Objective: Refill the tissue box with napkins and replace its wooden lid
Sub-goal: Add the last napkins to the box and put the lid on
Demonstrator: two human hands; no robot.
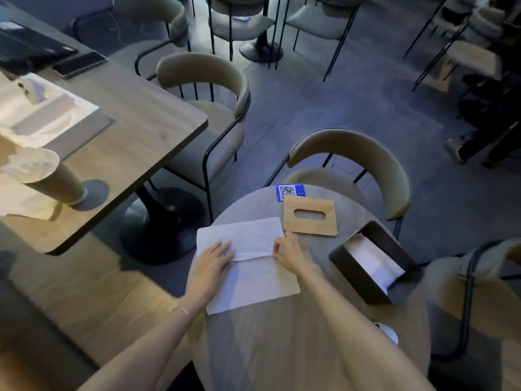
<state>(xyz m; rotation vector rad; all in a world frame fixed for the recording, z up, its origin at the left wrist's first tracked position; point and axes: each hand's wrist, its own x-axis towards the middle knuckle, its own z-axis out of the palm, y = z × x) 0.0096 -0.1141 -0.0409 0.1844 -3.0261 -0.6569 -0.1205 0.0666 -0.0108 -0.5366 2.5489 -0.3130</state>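
Observation:
A white napkin (253,283) lies spread on the round table (282,348), its far half folded over along a crease. My left hand (215,259) presses flat on the napkin's left part, fingers apart. My right hand (290,251) pinches the folded layer's right edge between thumb and fingers. The wooden lid (310,225), with an oval slot, lies flat just beyond my right hand. The dark tissue box (375,263) stands uncovered at the right, with white napkins (375,263) inside.
A blue QR-code card (290,191) lies at the table's far edge, partly under the lid. Padded chairs (352,153) stand around the table. A rectangular wooden table (127,114) with a paper cup (42,170) is at the left. A small white object (387,331) sits near my right forearm.

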